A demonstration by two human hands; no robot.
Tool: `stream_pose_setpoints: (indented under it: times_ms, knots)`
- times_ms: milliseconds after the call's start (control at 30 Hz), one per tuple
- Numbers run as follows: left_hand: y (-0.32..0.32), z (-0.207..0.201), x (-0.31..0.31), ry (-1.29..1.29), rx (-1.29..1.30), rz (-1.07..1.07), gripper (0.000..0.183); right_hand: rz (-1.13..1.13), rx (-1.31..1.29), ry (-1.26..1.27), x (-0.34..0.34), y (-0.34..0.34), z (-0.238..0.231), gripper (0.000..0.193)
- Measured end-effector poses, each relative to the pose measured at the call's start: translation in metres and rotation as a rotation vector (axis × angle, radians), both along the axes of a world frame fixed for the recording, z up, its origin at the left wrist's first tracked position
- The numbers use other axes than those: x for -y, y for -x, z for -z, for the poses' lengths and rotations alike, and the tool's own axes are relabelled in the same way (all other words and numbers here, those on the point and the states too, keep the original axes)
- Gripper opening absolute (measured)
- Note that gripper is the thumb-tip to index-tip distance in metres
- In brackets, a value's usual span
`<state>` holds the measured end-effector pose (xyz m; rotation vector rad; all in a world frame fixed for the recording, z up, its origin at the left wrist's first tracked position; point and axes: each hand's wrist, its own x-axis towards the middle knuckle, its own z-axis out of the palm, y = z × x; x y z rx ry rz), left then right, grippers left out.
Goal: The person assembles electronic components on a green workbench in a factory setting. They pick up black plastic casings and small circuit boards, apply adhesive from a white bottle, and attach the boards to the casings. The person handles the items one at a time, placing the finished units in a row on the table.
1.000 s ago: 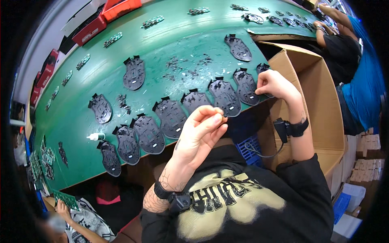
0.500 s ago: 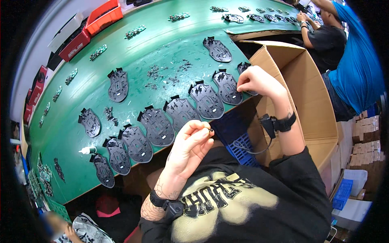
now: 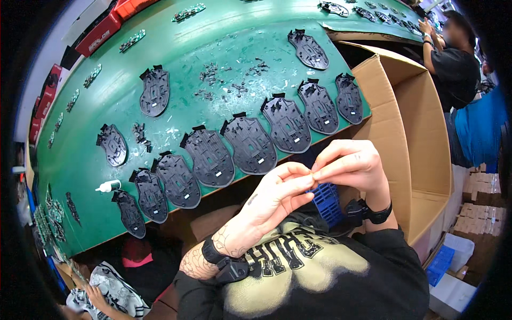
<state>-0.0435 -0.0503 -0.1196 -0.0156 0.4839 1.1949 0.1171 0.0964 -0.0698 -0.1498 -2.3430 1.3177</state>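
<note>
My left hand (image 3: 277, 198) and my right hand (image 3: 354, 164) meet fingertip to fingertip in front of my chest, off the near table edge. Both are closed in a pinch, and whatever lies between the fingertips is hidden or too small to make out. Just beyond them, a row of black plastic shells (image 3: 248, 144), shaped like computer mouse bases, lines the table's near edge. A further shell (image 3: 349, 98) ends the row on the right. Small loose black parts (image 3: 212, 73) are scattered mid-table, and another little heap (image 3: 141, 137) sits left.
The green table (image 3: 202, 48) also carries green circuit boards (image 3: 132, 40) along its back and a white bottle (image 3: 109, 185) at left. An open cardboard box (image 3: 392, 117) stands right, with a blue crate (image 3: 326, 202) under the edge. Co-workers are at far right and lower left.
My right hand has come back from the right-end shell to meet my left hand, which has moved right. The small black part seen in my left fingers is now hidden. The view has shifted.
</note>
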Motion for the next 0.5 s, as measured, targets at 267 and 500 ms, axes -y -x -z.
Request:
stream_pose_setpoints:
  times_ms: [267,500]
  knots:
    - [-0.007,0.003,-0.008,-0.024,-0.285,0.057,0.032,0.292,0.073,0.514,-0.020,0.002,0.016,0.010]
    - [-0.008,0.006,-0.018,-0.242,-0.536,0.082,0.092,0.392,0.327,0.313,-0.036,0.013,0.027,0.014]
